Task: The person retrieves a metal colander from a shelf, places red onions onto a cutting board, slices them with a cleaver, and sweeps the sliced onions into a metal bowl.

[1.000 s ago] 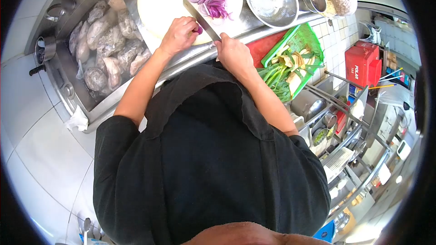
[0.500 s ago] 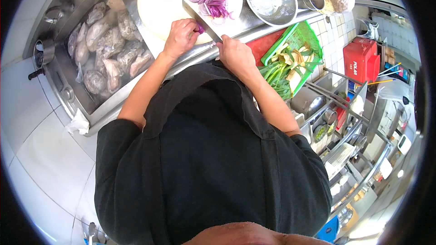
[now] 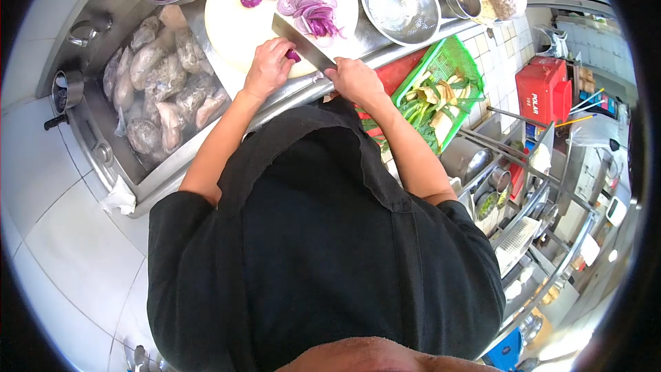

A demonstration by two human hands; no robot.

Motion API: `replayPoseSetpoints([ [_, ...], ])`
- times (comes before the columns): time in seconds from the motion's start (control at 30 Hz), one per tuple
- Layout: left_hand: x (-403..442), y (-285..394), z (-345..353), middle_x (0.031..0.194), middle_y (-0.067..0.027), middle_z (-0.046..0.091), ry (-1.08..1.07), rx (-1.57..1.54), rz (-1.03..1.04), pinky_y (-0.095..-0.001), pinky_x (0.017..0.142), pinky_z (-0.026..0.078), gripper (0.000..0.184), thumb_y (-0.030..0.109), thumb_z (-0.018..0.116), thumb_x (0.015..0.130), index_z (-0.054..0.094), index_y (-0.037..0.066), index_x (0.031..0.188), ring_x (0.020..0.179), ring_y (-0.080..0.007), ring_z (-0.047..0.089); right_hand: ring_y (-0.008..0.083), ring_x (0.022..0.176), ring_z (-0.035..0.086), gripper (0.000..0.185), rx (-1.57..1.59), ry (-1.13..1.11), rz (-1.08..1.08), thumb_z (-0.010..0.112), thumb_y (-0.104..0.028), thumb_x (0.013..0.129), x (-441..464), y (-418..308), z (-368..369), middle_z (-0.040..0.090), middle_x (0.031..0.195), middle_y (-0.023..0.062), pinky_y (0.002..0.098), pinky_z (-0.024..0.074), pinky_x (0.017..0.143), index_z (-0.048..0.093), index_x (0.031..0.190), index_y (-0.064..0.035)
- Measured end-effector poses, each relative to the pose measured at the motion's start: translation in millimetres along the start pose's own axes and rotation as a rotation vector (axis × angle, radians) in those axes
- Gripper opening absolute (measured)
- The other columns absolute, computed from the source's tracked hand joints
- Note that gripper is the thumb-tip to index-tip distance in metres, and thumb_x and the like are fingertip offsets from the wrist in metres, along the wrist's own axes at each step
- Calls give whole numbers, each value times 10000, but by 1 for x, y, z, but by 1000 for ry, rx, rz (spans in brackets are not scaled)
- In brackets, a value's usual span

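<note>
The onion piece (image 3: 294, 56) lies near half past five on the cutting board (image 3: 231, 31), gripped by the bent fingers of the left hand (image 3: 270, 67). The right hand (image 3: 354, 81) has its fingers wrapped round the handle of the knife (image 3: 301, 40), its tip towards eleven. Clean slicing calls for tucked left fingertips and a blade guided along the knuckles. From the piece, cut slices (image 3: 315, 8) sit at one o'clock, bare board opens at ten, the metal bowl (image 3: 401, 5) limits two, and the tabletop (image 3: 377, 55) edge runs close at six
</note>
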State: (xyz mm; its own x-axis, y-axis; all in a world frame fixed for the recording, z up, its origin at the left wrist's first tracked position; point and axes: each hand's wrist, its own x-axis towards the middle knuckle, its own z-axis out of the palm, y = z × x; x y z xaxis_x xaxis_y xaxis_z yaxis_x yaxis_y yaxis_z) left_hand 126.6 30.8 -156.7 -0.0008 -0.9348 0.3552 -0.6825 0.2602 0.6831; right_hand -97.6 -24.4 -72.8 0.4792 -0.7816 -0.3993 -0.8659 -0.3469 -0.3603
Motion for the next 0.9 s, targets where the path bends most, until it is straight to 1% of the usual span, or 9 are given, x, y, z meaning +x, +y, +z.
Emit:
replayPoseSetpoints([
  [0.07,2,-6,3,984,-134,703,-82,43,-31,-421,901,515,280,120,800,790,699,19,1030,1010,-340,675,469,923,718,333,3,44,22,612,-330,999,4,4,-4,728,948,282,561,565,851,684,1078,-15],
  [0.1,8,6,-2,1001,-163,718,-128,128,-145,-417,846,537,354,178,789,827,697,13,1127,979,-327,702,470,924,718,332,2,43,34,611,-328,1000,6,5,-8,728,948,283,562,564,852,684,1079,-14],
  [0.2,29,39,-10,1041,-173,726,-267,50,-660,-412,791,551,388,209,764,867,680,13,1191,951,-298,721,471,939,715,324,24,39,43,608,-313,1001,5,2,-9,728,941,285,566,561,853,679,1092,-10],
  [0.23,30,41,-11,1066,-166,732,-303,17,-711,-413,758,556,409,233,763,874,675,23,1214,912,-278,730,471,938,715,321,43,43,47,608,-309,1001,2,-2,-8,728,937,284,567,560,854,679,1092,-10],
  [0.33,5,26,-5,1047,-141,722,-88,0,-330,-405,783,558,346,178,759,868,680,41,1175,922,-293,715,474,938,714,316,55,47,60,605,-301,1003,-5,-9,-3,728,936,285,570,557,860,677,1086,-5],
  [0.43,2,10,-7,1028,-125,701,-85,-78,11,-400,811,562,230,93,741,862,688,36,1078,941,-308,695,478,943,711,304,60,35,72,600,-290,1005,-9,-16,5,727,942,290,575,552,867,672,1063,0],
  [0.53,9,5,-8,1012,-122,681,-153,-80,23,-397,835,562,139,22,719,849,687,29,985,961,-320,679,480,929,713,288,32,43,52,599,-277,1005,-12,-20,0,725,928,292,575,554,856,666,1031,2],
  [0.63,14,4,-1,904,-120,647,-44,-65,126,-419,795,545,125,42,736,814,678,35,925,894,-326,657,477,894,718,280,8,62,30,598,-271,1005,-19,-25,-13,724,894,287,570,561,830,662,1015,2],
  [0.9,4,0,13,953,-117,666,56,-44,118,-421,843,524,149,57,752,808,686,37,940,925,-325,657,469,850,714,285,-35,69,-7,611,-273,997,-20,-19,-3,718,860,278,572,562,784,654,1050,3],
])
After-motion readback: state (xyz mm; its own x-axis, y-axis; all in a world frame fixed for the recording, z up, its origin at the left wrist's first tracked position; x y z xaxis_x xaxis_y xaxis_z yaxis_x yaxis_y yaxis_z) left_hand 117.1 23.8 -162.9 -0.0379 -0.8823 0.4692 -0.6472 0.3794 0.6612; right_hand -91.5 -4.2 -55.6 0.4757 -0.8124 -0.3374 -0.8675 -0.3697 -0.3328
